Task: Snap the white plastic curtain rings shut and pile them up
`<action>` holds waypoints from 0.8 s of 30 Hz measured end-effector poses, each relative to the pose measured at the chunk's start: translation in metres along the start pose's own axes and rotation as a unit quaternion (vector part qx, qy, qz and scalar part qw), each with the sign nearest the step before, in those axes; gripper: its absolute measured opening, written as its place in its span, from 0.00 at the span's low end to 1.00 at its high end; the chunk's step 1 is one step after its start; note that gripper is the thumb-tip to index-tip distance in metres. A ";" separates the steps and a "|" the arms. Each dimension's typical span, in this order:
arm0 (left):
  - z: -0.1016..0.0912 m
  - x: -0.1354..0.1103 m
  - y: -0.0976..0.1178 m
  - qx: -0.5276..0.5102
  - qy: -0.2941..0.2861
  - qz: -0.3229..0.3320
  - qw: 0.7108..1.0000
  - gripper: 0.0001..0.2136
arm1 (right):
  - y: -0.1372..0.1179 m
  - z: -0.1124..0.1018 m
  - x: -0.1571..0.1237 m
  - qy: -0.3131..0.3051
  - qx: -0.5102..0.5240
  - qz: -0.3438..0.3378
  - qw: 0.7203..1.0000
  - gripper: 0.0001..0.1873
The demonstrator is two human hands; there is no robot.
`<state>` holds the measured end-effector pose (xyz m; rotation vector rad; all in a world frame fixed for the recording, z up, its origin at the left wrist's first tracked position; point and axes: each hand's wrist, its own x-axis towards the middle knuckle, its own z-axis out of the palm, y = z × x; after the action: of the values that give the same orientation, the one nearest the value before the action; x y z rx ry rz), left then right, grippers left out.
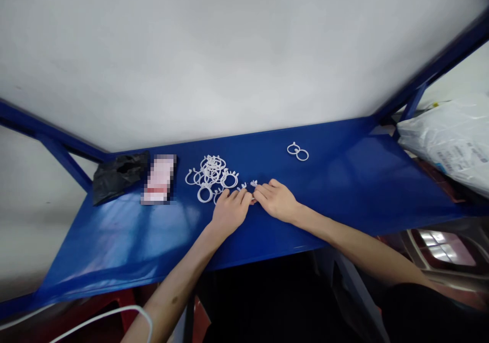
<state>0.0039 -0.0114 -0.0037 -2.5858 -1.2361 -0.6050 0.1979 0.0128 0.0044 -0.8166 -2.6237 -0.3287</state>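
Note:
Both my hands rest on a blue metal shelf (pixel 344 190) and meet near its middle. My left hand (pixel 230 209) and my right hand (pixel 278 199) have their fingertips pinched together on a small white plastic ring (pixel 249 186), of which only little tabs show. Just left of my left hand lies a pile of several white plastic rings (pixel 211 176). A joined pair of white rings (pixel 298 152) lies apart, farther back and to the right.
A black plastic bag (pixel 118 176) and a blurred-out card or phone (pixel 159 179) lie at the shelf's left end. A white sack (pixel 453 139) sits beyond the right end. A white wall rises behind. A white cable (pixel 99 317) runs below.

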 end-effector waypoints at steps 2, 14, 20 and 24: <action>0.001 0.000 -0.002 -0.008 0.005 -0.008 1.000 0.13 | 0.000 -0.002 0.000 -0.003 -0.001 0.015 1.000 0.19; -0.005 -0.009 -0.036 -0.080 0.114 -0.052 0.989 0.02 | 0.038 -0.016 -0.013 0.091 0.095 0.127 0.983 0.13; -0.008 -0.012 -0.050 -0.060 0.166 -0.124 0.977 0.06 | 0.102 -0.011 -0.043 0.097 0.051 0.385 0.916 0.12; -0.008 -0.012 -0.053 -0.048 0.166 -0.150 0.974 0.06 | 0.129 -0.005 -0.068 0.029 0.076 0.398 0.914 0.15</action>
<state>-0.0462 0.0102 -0.0014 -2.2557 -1.5158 -1.1278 0.3261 0.0812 -0.0045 -1.6685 -1.9975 0.0805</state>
